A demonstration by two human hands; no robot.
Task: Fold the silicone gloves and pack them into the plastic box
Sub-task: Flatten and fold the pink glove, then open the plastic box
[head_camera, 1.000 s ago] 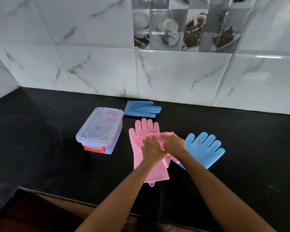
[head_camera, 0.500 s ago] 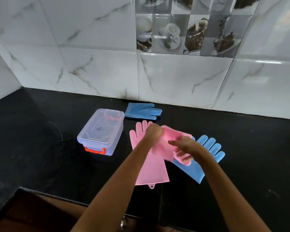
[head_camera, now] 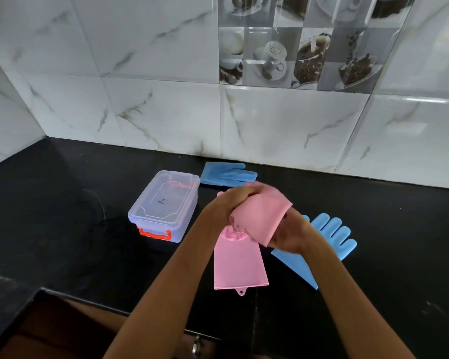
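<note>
Nearest the person, a flat pink glove (head_camera: 240, 265) lies on the black counter (head_camera: 62, 229), cuff toward the edge, its long axis running straight away toward the wall; its fingers are hidden behind the hands. Just above it, both hands hold a second pink glove, the fold (head_camera: 261, 216), lifted clear of the counter. The left hand (head_camera: 228, 203) is closed over the far left end of it, grip clamped on the fold; the right hand (head_camera: 288, 235) is closed on its near right edge from below, grip likewise clamped on it. The fold's long axis runs slantwise, from far left down to near right.

The relation that matters: the box (head_camera: 166, 206) sits to the left of the hands, near but not touching, and its lid looks shut with the orange latch (head_camera: 154, 234) facing the person. The left hand is the nearer one to it. In my judgement the fold cannot go in until the lid is off, so one hand would have to let go, likely the left, while the right keeps the fold from springing open.

To the right, partly under the right forearm, lies a blue glove (head_camera: 332, 237), fingers pointing away and right. Farthest off, by the wall and just behind the box, lies another blue one (head_camera: 226, 174), fingers pointing right.

Count: two pink gloves, two blue gloves, one box. None is packed yet.
</note>
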